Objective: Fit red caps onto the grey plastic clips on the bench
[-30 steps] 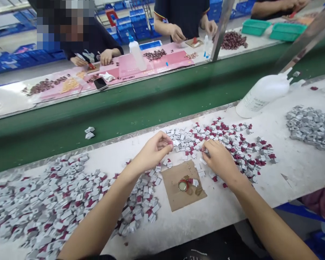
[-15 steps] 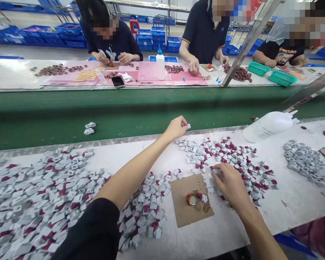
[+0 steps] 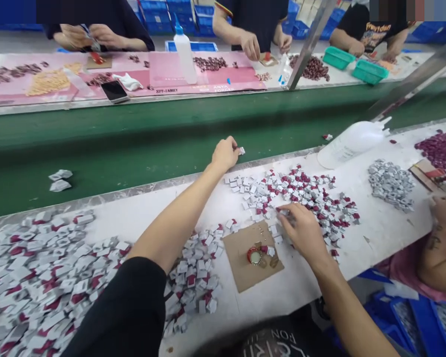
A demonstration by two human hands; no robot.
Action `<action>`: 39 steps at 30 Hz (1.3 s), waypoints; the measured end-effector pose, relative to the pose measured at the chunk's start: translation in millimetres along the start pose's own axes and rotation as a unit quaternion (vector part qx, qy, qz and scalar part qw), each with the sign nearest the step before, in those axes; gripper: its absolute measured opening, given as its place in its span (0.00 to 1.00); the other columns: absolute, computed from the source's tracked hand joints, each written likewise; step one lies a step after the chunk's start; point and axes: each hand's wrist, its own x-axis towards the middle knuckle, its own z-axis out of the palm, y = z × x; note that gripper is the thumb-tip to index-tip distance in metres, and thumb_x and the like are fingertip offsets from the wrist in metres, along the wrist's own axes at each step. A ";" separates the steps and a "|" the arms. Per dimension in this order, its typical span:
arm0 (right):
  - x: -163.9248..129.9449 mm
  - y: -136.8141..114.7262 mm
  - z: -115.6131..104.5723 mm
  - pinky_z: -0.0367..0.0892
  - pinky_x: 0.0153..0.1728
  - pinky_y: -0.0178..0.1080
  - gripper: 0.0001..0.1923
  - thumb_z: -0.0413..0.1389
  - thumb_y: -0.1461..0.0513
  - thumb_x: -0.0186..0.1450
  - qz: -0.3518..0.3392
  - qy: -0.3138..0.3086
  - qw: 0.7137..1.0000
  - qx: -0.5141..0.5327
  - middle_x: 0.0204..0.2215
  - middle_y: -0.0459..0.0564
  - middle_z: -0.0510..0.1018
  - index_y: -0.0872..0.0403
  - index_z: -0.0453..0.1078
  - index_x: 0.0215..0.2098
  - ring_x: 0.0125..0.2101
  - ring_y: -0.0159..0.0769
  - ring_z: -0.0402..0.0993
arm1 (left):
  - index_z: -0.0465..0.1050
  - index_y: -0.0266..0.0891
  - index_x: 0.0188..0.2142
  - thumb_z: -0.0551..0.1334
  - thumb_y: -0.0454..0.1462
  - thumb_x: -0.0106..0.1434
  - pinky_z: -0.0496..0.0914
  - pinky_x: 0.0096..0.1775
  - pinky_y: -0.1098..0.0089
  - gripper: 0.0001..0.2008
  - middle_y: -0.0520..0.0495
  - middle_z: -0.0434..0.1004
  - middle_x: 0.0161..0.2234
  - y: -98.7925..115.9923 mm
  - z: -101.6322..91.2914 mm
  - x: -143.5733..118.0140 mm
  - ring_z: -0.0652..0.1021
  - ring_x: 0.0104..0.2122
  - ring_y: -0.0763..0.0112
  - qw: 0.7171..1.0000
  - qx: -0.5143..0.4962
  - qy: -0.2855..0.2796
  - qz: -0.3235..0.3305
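Head view: I see the green conveyor belt running across the whole width, with my white worktable on the near side of it. On the table, a wide heap of grey-and-maroon pieces covers the left end, and a looser scatter of the same pieces lies in the middle. A white squeeze bottle lies on its side near the far edge, with a small pile of plain grey pieces just to its right. A brown cardboard square sits near the front edge, with a red-rimmed bottle cap on it. My left hand is stretched out to the table's far edge, thumb and fingertips pinching one small grey piece held above the belt's rim. My right hand rests palm down on the scatter, fingers curled onto the pieces; whether it grips one I cannot tell.
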 end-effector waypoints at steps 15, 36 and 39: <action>-26.6 -9.8 -3.5 0.82 0.46 0.52 0.10 0.60 0.54 0.75 0.106 0.049 0.970 0.212 0.47 0.57 0.86 0.49 0.81 0.48 0.45 0.51 0.86 | 0.75 0.43 0.42 0.66 0.32 0.64 0.73 0.61 0.48 0.07 0.40 0.79 0.45 -45.4 -32.9 -113.3 0.79 0.53 0.46 0.992 0.016 -0.066 0.108; -30.9 -48.3 -15.5 0.86 0.31 0.39 0.14 0.72 0.48 0.75 0.169 0.046 0.801 0.573 0.29 0.46 0.88 0.48 0.86 0.45 0.27 0.38 0.89 | 0.88 0.41 0.50 0.79 0.48 0.69 0.83 0.47 0.64 0.17 0.43 0.90 0.37 5.7 -34.5 -259.8 0.88 0.37 0.64 0.858 -0.450 -0.224 -0.110; -37.4 -57.5 -18.7 0.88 0.33 0.40 0.10 0.71 0.51 0.76 0.152 0.032 0.805 0.572 0.31 0.46 0.89 0.47 0.85 0.48 0.30 0.39 0.91 | 0.88 0.41 0.50 0.82 0.47 0.66 0.83 0.47 0.65 0.18 0.44 0.91 0.39 8.6 -19.4 -267.5 0.88 0.37 0.65 0.827 -0.511 -0.190 -0.138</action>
